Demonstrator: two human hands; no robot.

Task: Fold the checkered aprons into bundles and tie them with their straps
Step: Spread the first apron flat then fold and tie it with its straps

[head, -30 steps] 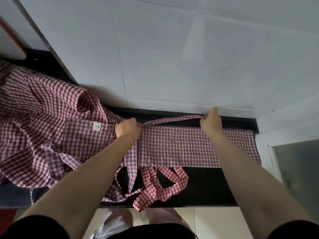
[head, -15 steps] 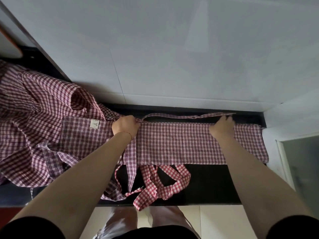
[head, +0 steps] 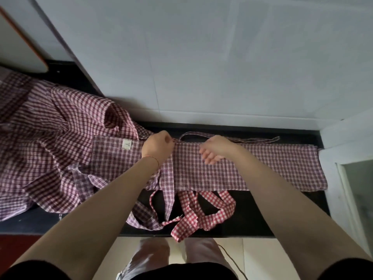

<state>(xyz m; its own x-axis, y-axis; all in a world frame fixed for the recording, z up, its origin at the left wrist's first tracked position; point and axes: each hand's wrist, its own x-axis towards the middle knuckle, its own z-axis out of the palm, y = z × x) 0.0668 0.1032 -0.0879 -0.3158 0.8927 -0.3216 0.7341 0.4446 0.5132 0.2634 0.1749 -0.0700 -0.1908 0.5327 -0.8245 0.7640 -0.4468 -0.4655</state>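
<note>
While the long folded red-and-white checkered apron (head: 252, 168) lay flat across the black countertop (head: 262, 215), the left hand (head: 157, 147) pinched its thin checkered strap (head: 232, 138) and the right hand (head: 216, 149) hovered above, fingers relaxed.

Surface: black counter (head: 252, 215) — across lower middle of frame.
Center-right: folded checkered apron (head: 252, 166) lying flat, thin strap (head: 252, 140) along back edge.
Left: crumpled apron pile (head: 50, 138).
Front edge: red-checked straps (head: 203, 215) — loose tangle.
</note>
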